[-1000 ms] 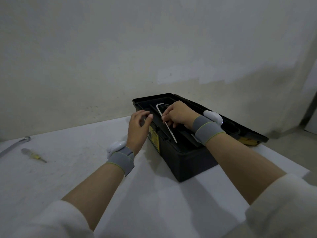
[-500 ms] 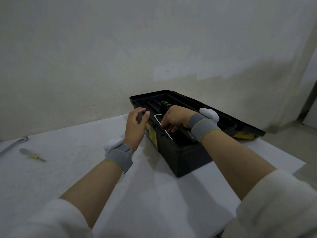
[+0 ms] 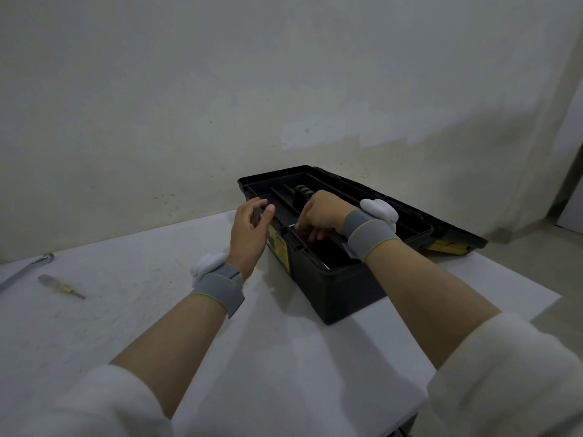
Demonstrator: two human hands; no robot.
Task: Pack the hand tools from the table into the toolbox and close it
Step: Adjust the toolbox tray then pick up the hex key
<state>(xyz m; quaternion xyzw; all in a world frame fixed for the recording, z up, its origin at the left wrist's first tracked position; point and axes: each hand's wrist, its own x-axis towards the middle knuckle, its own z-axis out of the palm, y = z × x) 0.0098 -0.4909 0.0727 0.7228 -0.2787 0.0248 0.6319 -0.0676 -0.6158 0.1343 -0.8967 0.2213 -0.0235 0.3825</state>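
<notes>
A black toolbox [image 3: 334, 288] with a yellow label stands open on the white table, its lid [image 3: 454, 236] folded flat behind it. My right hand [image 3: 321, 212] reaches down into the box, fingers curled on a silver hex key [image 3: 291, 227]; only a short end of the key shows. My left hand [image 3: 250, 228] hovers at the box's left rim with thumb and fingers apart, holding nothing. At the far left of the table lie a small yellow-handled screwdriver [image 3: 61, 287] and a long metal wrench [image 3: 26, 269].
A bare wall rises close behind the table [image 3: 157, 294]. The table's right edge runs just past the toolbox, with floor [image 3: 536, 257] beyond it. Dark ribbed tool handles [image 3: 304, 190] sit inside the box at its far end.
My right hand has lowered the hex key from above the toolbox down into it, so most of the key is now hidden. My left hand has stayed at the box's rim.
</notes>
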